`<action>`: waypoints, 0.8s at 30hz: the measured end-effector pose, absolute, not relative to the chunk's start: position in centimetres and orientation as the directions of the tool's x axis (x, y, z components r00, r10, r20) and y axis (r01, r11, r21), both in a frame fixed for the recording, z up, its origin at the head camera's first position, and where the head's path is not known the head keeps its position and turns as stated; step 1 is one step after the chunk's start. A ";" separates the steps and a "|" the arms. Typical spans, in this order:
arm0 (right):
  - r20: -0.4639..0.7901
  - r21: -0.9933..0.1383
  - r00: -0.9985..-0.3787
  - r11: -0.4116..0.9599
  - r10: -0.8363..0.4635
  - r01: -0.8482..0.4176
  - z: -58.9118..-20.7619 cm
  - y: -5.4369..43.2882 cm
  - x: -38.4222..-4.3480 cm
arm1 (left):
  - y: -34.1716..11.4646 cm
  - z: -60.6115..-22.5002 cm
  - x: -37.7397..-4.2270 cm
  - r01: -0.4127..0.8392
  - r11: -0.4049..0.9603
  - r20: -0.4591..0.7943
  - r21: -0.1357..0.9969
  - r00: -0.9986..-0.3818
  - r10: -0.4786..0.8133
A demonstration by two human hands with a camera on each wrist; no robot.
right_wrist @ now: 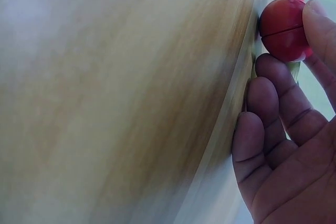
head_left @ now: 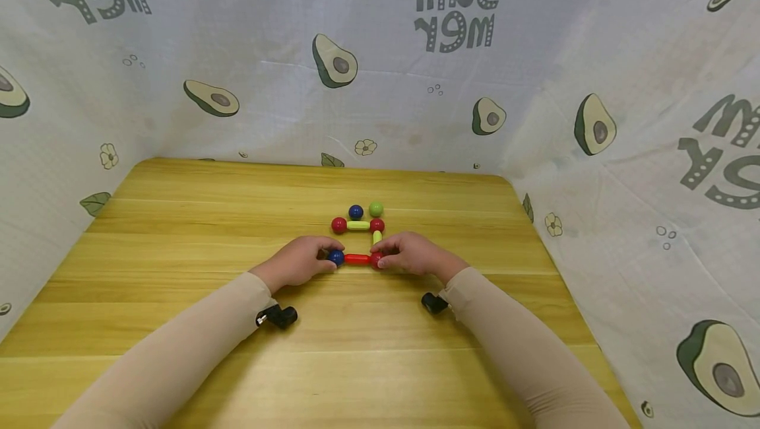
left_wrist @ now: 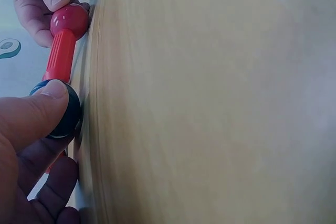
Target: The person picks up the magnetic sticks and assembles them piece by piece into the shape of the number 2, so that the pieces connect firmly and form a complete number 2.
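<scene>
A red stick (head_left: 357,259) joins a blue ball (head_left: 336,257) on its left to a red ball (right_wrist: 283,29) on its right. My left hand (head_left: 303,261) pinches the blue ball between thumb and fingers. The red ball is pinched by my right hand (head_left: 412,254). From that ball a yellow-green stick (head_left: 377,237) runs away from me to a second red ball (head_left: 377,225). Another yellow-green stick (head_left: 359,225) links this one leftward to a third red ball (head_left: 339,225). In the left wrist view, the thumb covers part of the blue ball (left_wrist: 65,111).
Just behind the joined pieces lie a loose blue ball (head_left: 355,212) and a green ball (head_left: 376,208). All rest on a wooden table (head_left: 332,363). A printed cloth (head_left: 267,33) hangs along its back and sides.
</scene>
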State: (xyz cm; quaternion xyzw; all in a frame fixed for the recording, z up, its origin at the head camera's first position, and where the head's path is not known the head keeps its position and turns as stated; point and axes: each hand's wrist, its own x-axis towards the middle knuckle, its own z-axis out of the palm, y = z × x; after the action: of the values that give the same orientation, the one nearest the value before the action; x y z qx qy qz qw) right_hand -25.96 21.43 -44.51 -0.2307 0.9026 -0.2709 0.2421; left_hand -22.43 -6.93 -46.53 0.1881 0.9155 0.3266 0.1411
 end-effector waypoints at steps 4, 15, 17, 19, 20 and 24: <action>-0.315 -0.607 -0.778 0.746 -0.544 -0.276 -44.5 21.5 -26.0 | -6.9 -46.5 -22.5 0.243 0.714 -0.142 0.656 -0.890 0.434; -0.309 -0.617 -0.786 0.742 -0.535 -0.263 -45.2 21.6 -26.4 | -6.8 -46.3 -22.5 0.213 0.718 -0.170 0.662 -0.891 0.421; -0.308 -0.616 -0.787 0.743 -0.534 -0.263 -45.2 21.7 -26.5 | -6.8 -46.3 -22.5 0.203 0.720 -0.179 0.663 -0.892 0.416; -0.311 -0.615 -0.790 0.746 -0.529 -0.258 -45.3 21.7 -26.6 | -6.7 -46.3 -22.6 0.200 0.722 -0.182 0.662 -0.892 0.414; -0.312 -0.614 -0.791 0.747 -0.526 -0.255 -45.3 21.7 -26.6 | -6.7 -46.4 -22.6 0.201 0.724 -0.184 0.660 -0.891 0.415; -0.318 -0.614 -0.795 0.751 -0.516 -0.242 -45.4 21.8 -26.7 | -6.7 -46.5 -22.7 0.200 0.730 -0.187 0.653 -0.892 0.411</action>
State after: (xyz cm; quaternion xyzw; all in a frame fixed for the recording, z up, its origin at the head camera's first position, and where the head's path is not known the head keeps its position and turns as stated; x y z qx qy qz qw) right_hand -26.67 21.76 -45.40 -0.2096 0.9040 -0.2836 0.2419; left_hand -22.70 -6.67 -46.46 0.1669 0.9160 0.3271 0.1615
